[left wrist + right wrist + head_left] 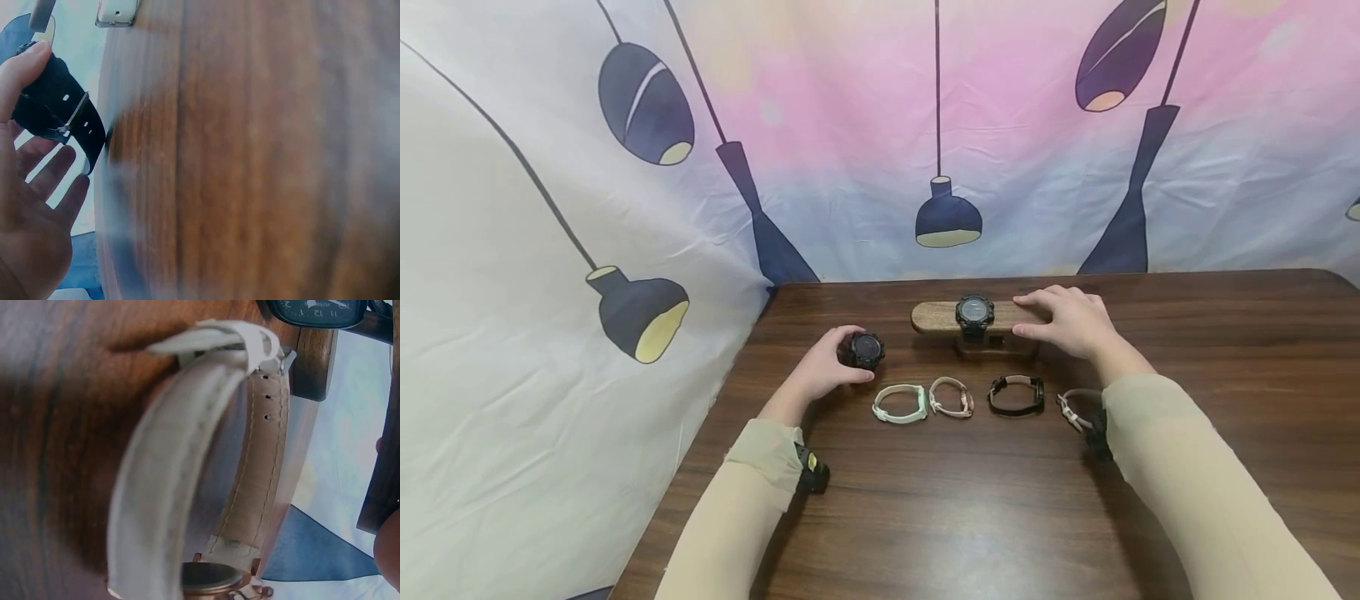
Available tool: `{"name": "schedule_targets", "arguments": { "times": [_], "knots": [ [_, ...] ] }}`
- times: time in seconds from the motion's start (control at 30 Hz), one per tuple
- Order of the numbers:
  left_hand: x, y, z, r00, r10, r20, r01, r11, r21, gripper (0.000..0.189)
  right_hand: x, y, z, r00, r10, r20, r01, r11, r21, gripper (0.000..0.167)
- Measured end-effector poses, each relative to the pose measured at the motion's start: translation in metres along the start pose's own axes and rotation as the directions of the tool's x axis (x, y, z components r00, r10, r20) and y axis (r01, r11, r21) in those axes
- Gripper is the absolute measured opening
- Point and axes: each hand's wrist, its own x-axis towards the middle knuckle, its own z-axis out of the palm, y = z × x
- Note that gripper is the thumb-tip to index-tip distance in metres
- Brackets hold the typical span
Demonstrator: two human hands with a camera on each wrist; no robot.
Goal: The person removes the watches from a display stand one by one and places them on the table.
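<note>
My left hand (822, 367) holds a chunky black watch (868, 350) at the table's left, its strap buckled in a loop. In the left wrist view the thumb presses near the case, and the perforated black strap (94, 128) hangs over the fingers. My right hand (1067, 321) grips the right end of a wooden watch stand (936, 317), thumb on the near side and fingers on the far side. Another black watch (975, 310) sits around the stand's bar, dial up. Close in the right wrist view is a white-strapped watch (162, 469) with a rose-gold case.
In front of the stand, a row of looped watches lies on the brown table (925, 517): a mint one (900, 420), a pale pink one (953, 412), a black one (1017, 410) and the white-strapped one, partly behind my right wrist. A lamp-patterned cloth (865, 167) hangs behind.
</note>
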Motion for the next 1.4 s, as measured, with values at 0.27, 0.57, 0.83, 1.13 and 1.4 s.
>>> {"name": "schedule_targets", "arguments": {
  "times": [0.27,0.57,0.83,1.13,1.4],
  "knots": [
    [-0.007,-0.004,-0.004,0.999,0.035,-0.017,-0.033,0.994,0.104,0.073,0.001,0.001,0.0,1.0,-0.007,-0.015,0.007,1.0,-0.005,0.064],
    [-0.022,-0.008,-0.005,0.997,0.066,-0.036,-0.06,0.986,0.155,0.073,0.002,0.002,0.003,1.0,-0.016,-0.007,0.016,1.0,-0.001,0.066],
    [-0.032,-0.012,-0.004,0.997,0.081,-0.008,-0.079,0.981,0.177,0.071,0.001,0.001,0.0,1.0,-0.017,-0.005,0.017,1.0,0.001,0.065],
    [-0.037,-0.016,0.001,0.996,0.084,0.016,-0.086,0.98,0.178,0.071,-0.002,0.002,0.0,1.0,-0.017,-0.013,0.017,1.0,-0.003,0.064],
    [-0.041,-0.018,0.001,0.994,0.099,0.04,-0.106,0.97,0.22,0.072,-0.001,0.001,0.0,1.0,-0.018,-0.01,0.018,1.0,0.003,0.062]
  ]
}}
